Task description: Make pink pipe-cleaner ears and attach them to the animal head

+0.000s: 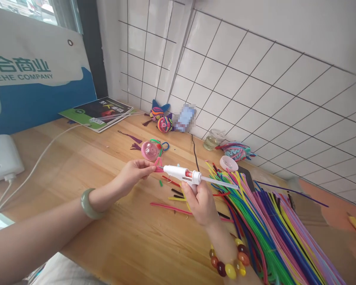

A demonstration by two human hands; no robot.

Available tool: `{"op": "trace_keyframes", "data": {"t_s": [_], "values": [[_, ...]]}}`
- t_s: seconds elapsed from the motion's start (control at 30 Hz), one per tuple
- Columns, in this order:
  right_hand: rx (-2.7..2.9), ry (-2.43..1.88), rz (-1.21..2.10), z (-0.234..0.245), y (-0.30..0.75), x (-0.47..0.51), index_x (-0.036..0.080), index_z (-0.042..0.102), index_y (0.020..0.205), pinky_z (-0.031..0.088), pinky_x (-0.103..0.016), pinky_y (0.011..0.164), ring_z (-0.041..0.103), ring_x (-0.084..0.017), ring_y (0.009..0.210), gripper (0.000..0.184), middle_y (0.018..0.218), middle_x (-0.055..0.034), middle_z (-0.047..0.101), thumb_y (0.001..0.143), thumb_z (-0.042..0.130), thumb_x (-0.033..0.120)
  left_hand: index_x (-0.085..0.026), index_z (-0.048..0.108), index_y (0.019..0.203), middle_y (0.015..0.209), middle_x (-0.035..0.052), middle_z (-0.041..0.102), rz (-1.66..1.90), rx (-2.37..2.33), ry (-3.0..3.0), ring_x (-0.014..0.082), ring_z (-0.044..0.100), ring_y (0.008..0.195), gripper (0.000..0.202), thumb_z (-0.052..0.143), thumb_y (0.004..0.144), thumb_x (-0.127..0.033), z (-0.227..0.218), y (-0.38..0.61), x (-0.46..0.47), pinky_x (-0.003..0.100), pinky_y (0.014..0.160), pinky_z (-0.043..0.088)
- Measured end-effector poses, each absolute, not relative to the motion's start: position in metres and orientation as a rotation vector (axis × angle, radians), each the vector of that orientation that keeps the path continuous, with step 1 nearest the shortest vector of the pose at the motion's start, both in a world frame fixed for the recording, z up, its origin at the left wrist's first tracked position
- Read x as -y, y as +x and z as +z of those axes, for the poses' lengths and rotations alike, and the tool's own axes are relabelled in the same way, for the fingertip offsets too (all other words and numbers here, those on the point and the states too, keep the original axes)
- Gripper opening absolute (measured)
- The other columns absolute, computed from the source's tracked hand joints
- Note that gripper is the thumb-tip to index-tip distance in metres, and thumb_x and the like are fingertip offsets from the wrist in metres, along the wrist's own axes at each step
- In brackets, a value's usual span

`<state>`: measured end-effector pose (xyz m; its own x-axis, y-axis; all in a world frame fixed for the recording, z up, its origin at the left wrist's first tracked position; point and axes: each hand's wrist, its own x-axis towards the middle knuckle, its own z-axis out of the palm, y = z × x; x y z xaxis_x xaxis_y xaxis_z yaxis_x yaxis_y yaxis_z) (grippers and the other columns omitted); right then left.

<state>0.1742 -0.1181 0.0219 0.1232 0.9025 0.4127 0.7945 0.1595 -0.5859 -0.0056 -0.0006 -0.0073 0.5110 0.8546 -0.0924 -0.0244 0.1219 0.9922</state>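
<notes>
My right hand [200,202] is wrapped round the grip of a small white glue gun [182,173], whose clear glue stick juts out to the right. Its nozzle points left at a small pink bent pipe-cleaner piece [158,165], which my left hand [135,171] pinches between thumb and fingers. Both hands hover over the wooden table [86,170]. A jade bangle sits on my left wrist and a bead bracelet on my right.
A big fan of coloured pipe cleaners [273,229] covers the table at the right. Cut pieces [170,208] lie under my hands. Behind are a pink ball [150,150], yarn toys [161,118], a glass jar [212,141], a magazine [99,113], a white box with a cable [1,156].
</notes>
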Motion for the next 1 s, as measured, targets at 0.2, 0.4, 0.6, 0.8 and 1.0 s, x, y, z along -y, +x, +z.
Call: {"op": "trace_keyframes", "data": {"t_s": [0.2,0.4,0.6,0.8,1.0], "values": [[1.658,-1.685,0.147,0.0201,0.1747,0.1173,0.014,0.053,0.1,0.046,-0.034,0.074,0.06,-0.023,0.086,0.027,0.091,-0.0118,0.065,0.082,0.046,0.033,-0.014,0.064,0.077,0.064,-0.0011,0.053,0.771,-0.8,1.284,0.0063,0.035,0.05,0.027,0.062,0.067,-0.039,-0.0108,-0.006,-0.0007,0.02,0.049,0.027],[1.653,-1.688,0.089,0.0211,0.1756,0.1161,0.015,0.052,0.102,0.047,-0.034,0.07,0.06,-0.023,0.079,0.028,0.085,-0.0099,0.064,0.082,0.046,0.033,-0.014,0.063,0.075,0.062,-0.0016,0.053,0.769,-0.789,1.265,0.0066,0.036,0.05,0.025,0.062,0.067,-0.037,-0.0098,-0.0063,0.0003,0.02,0.05,0.028],[1.668,-1.7,0.041,0.0196,0.1763,0.1164,0.016,0.053,0.096,0.047,-0.032,0.063,0.06,-0.021,0.07,0.024,0.074,-0.0074,0.063,0.082,0.045,0.033,-0.013,0.065,0.078,0.068,0.0016,0.057,0.763,-0.784,1.292,0.007,0.037,0.051,0.029,0.061,0.066,-0.039,-0.0062,-0.0069,0.0016,0.019,0.049,0.029],[1.696,-1.709,0.037,0.0198,0.1755,0.1174,0.014,0.054,0.096,0.046,-0.031,0.065,0.06,-0.021,0.073,0.025,0.078,-0.0086,0.063,0.082,0.045,0.034,-0.013,0.065,0.078,0.064,0.0005,0.055,0.751,-0.791,1.296,0.0069,0.036,0.051,0.029,0.06,0.067,-0.039,-0.0035,-0.0067,0.0028,0.019,0.049,0.028],[1.682,-1.683,0.054,0.0198,0.1757,0.1172,0.015,0.055,0.096,0.047,-0.032,0.066,0.061,-0.022,0.074,0.025,0.079,-0.0085,0.065,0.082,0.045,0.033,-0.013,0.065,0.077,0.065,0.0002,0.055,0.743,-0.779,1.305,0.007,0.036,0.051,0.028,0.06,0.067,-0.039,-0.0033,-0.0073,0.0028,0.02,0.049,0.027]]}}
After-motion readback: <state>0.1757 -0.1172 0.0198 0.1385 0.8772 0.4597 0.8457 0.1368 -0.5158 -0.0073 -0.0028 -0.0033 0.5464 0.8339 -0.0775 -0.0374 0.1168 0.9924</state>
